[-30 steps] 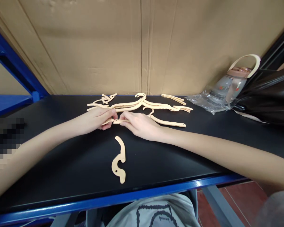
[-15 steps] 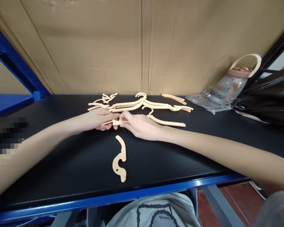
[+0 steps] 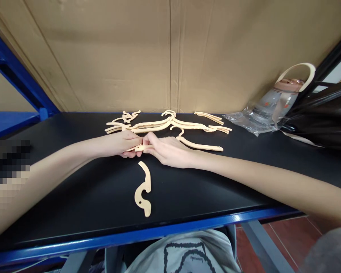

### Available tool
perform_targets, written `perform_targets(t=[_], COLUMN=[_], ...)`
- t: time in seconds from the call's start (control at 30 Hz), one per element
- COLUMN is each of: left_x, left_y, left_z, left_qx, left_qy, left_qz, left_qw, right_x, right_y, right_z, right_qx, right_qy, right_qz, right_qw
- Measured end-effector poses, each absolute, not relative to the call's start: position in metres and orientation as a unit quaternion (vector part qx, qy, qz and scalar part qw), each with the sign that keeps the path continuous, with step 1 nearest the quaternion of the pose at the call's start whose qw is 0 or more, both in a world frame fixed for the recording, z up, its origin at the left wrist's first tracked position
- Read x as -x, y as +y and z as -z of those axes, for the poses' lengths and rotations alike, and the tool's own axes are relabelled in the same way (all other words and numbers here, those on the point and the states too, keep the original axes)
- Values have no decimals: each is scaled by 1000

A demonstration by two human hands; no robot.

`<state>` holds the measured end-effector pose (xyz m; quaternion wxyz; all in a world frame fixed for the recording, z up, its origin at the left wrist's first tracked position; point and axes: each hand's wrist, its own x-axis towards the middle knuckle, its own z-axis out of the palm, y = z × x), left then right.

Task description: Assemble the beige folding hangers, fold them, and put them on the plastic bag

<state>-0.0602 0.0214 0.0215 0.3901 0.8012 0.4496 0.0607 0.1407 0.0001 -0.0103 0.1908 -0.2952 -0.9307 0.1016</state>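
My left hand [image 3: 127, 144] is closed on a flat beige hanger piece, its thin end showing below the fingers. My right hand [image 3: 166, 151] pinches the beige hanger arm [image 3: 139, 148], whose holed end meets the piece in my left hand. Fingers hide most of this joint. Just behind my right hand lies a hanger half with a hook [image 3: 203, 146]. Nearer me, a loose curved hanger piece [image 3: 143, 191] with a round notch and a small hole lies flat on the black table [image 3: 204, 197].
Behind the hands lie assembled beige hangers [image 3: 156, 126], with loose hanger pieces [image 3: 130, 116] at left and slim hanger arms [image 3: 209, 117] at right. A clear bottle [image 3: 278, 100] and a plastic bag [image 3: 248, 120] stand far right. Cardboard [image 3: 116, 57] walls the back.
My hands have barely moved; the held pieces have shifted slightly against each other at the joint. The view has tilted a little. Everything on the table lies as before.
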Motion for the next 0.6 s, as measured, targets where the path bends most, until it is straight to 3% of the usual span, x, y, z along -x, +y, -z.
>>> perform_targets(t=[0.6], left_x=[62], left_y=[12], left_z=[-29], left_qx=[-749], left_qy=[480], left_qz=[-49], left_qw=[453], right_x=[-141], right_y=[2], right_z=[9], right_qx=[300], right_qy=[-919], right_qz=[-147], right_qw=[210])
